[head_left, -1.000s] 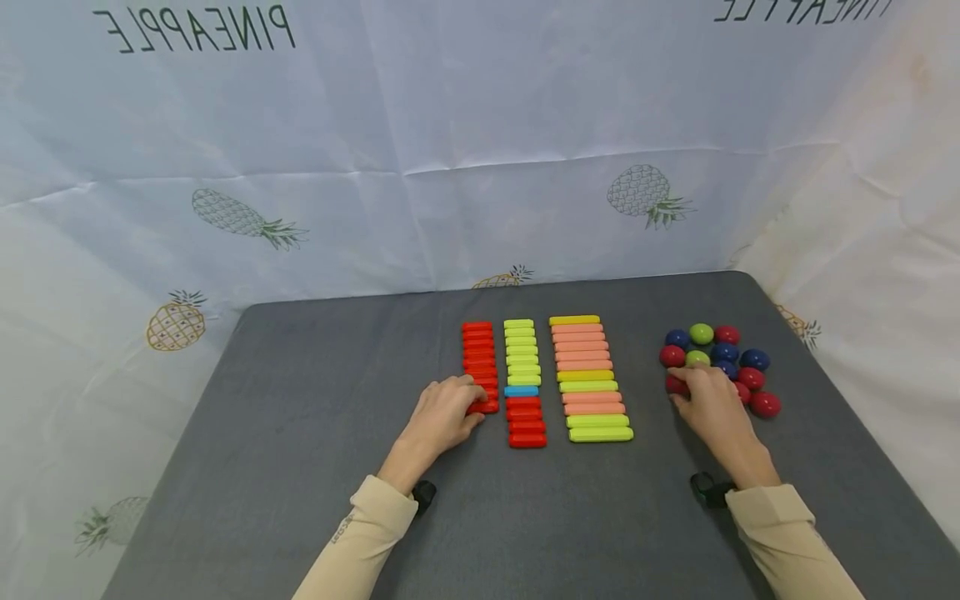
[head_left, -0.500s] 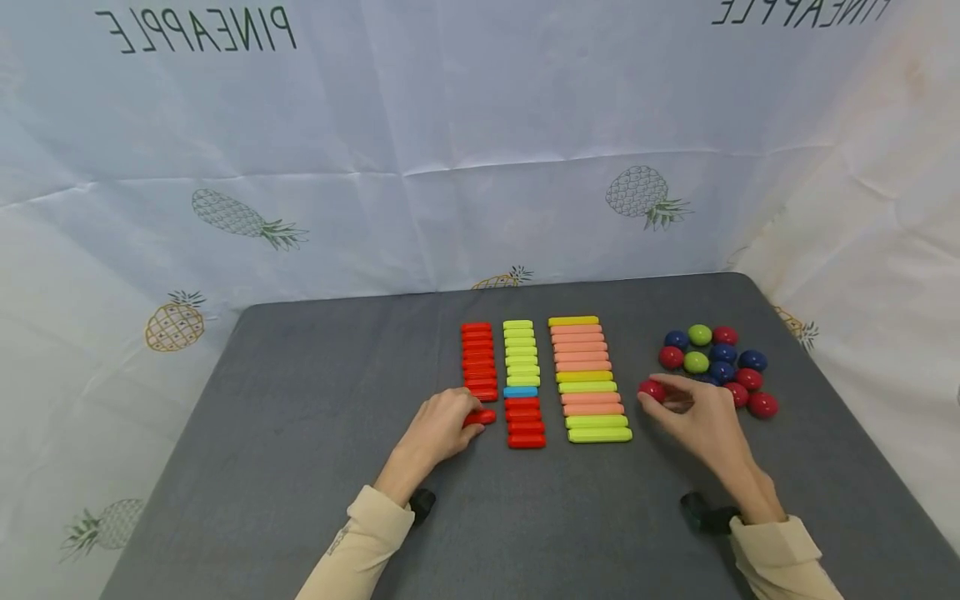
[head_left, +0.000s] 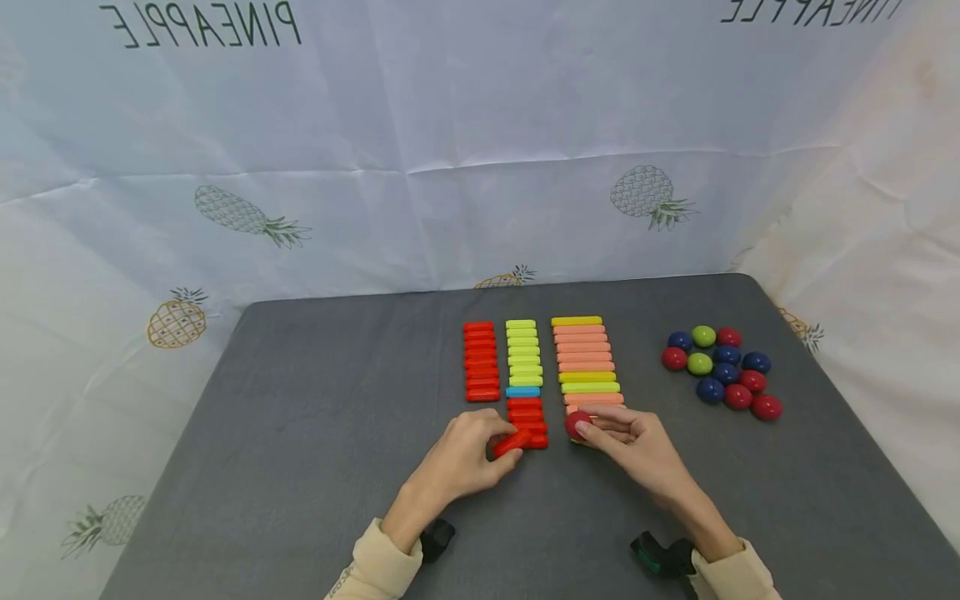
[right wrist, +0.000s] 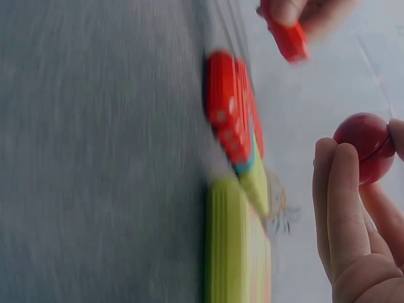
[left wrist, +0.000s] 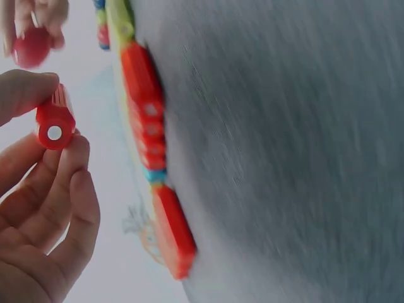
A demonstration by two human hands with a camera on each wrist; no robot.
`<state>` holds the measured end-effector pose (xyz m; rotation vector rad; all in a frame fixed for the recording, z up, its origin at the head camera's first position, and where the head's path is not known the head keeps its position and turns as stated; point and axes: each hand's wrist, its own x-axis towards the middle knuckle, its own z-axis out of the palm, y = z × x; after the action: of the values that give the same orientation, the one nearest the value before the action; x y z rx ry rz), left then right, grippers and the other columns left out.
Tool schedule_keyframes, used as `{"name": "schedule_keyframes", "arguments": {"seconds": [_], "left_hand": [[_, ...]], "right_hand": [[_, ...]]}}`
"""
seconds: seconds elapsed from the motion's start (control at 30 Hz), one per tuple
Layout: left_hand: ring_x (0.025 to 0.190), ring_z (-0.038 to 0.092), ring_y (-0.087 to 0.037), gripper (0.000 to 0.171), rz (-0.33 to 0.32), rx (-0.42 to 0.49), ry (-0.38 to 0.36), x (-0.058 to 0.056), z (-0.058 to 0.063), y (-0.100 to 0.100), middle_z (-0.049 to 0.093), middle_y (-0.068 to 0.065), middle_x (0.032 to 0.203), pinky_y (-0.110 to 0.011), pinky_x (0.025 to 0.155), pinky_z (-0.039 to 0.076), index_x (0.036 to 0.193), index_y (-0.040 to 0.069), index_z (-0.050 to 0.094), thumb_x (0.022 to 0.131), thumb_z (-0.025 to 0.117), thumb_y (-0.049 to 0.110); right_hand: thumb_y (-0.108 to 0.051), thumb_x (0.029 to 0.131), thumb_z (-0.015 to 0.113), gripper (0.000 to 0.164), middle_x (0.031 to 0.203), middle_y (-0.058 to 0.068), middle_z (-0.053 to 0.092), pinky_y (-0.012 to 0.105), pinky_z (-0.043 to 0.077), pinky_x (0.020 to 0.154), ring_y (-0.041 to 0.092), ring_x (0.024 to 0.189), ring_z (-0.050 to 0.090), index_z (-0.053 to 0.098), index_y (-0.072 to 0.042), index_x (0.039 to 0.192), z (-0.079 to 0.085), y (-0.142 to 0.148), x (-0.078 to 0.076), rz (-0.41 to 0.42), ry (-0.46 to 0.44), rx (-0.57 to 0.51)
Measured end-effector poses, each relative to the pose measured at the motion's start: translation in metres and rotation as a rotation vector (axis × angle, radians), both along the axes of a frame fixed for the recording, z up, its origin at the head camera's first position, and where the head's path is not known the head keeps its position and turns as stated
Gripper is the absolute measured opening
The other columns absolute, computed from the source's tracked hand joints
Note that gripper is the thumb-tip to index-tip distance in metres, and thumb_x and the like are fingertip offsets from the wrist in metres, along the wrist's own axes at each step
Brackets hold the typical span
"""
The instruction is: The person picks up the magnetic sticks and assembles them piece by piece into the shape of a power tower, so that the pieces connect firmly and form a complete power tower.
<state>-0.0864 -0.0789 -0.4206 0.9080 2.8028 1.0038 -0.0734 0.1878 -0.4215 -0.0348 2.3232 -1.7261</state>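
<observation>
My left hand (head_left: 463,454) pinches a short red magnetic stick (head_left: 512,444) between thumb and fingers. In the left wrist view, the end of this red stick (left wrist: 55,126) faces the camera and has a round pale dot. My right hand (head_left: 641,450) holds a dark red ball (head_left: 577,425) at the fingertips. A seam runs across the ball (right wrist: 363,148) in the right wrist view. Both hands are raised over the near ends of the stick rows and face each other, stick and ball a short gap apart. The right hand hides part of the widest row.
Three rows of sticks lie on the grey table (head_left: 337,400): a red row (head_left: 480,358), a lime, blue and red row (head_left: 523,358), and a longer-stick row (head_left: 583,346) in salmon, yellow and lime. Several balls (head_left: 726,372) sit at right. A pineapple-print cloth (head_left: 450,167) hangs behind.
My left hand has taken the nearest red stick from the red row and moved right and nearer. My right hand has lifted a red ball from the cluster and carried it left.
</observation>
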Motion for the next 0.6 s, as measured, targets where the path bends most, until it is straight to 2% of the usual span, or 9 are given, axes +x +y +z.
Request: {"name": "schedule_keyframes", "arguments": {"seconds": [0.17, 0.43, 0.6], "left_hand": [[0.066, 0.056, -0.009, 0.018, -0.029, 0.036, -0.003, 0.010, 0.004, 0.008, 0.071, -0.003, 0.083, -0.012, 0.061, 0.046, 0.102, 0.004, 0.079, 0.087, 0.080, 0.012], [0.068, 0.053, -0.005, 0.021, -0.035, 0.062, -0.023, 0.017, 0.009, 0.011, 0.071, -0.004, 0.085, -0.012, 0.064, 0.047, 0.106, 0.003, 0.078, 0.087, 0.079, 0.012], [0.066, 0.050, -0.003, 0.022, -0.028, 0.064, -0.033, 0.017, 0.009, 0.010, 0.069, -0.003, 0.082, -0.012, 0.061, 0.046, 0.107, 0.002, 0.078, 0.087, 0.079, 0.012]], "right_hand": [[-0.021, 0.098, 0.070, 0.046, 0.115, 0.021, 0.075, 0.023, 0.060, 0.087, 0.019, 0.098, 0.078, 0.062, 0.005, 0.134, 0.001, -0.013, 0.003, 0.040, -0.012, -0.067], [-0.023, 0.097, 0.072, 0.045, 0.117, 0.020, 0.075, 0.027, 0.060, 0.089, 0.015, 0.098, 0.077, 0.064, 0.004, 0.132, -0.001, -0.023, 0.005, 0.045, -0.042, -0.088], [-0.025, 0.097, 0.072, 0.045, 0.115, 0.019, 0.076, 0.026, 0.060, 0.088, 0.019, 0.100, 0.077, 0.064, 0.003, 0.132, -0.005, -0.026, 0.006, 0.066, -0.044, -0.076]]}}
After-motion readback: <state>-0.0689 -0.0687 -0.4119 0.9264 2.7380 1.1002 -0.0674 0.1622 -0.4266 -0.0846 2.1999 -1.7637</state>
